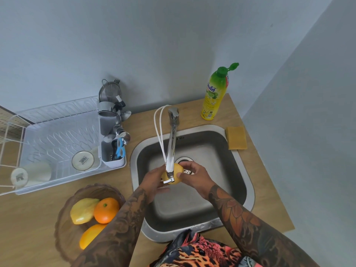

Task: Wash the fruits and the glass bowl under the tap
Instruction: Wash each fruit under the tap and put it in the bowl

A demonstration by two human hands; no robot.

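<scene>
A yellow fruit (178,173) sits between both hands directly under the spout of the chrome tap (172,143), over the steel sink (248,182). My left hand (153,181) cups its left side and my right hand (194,175) grips its right side. On the counter to the left stands the brownish glass bowl (63,214). It holds a yellow star-shaped fruit (83,211), an orange (106,210) and another yellow-orange fruit (90,235), partly hidden by my left forearm. Whether water is running cannot be told.
A white dish rack (57,135) with two upturned cups and a cutlery holder (113,143) stands at the left. A dish soap bottle (214,93) with its cap open and a yellow sponge (236,137) lie behind the sink. Walls close in at the back and right.
</scene>
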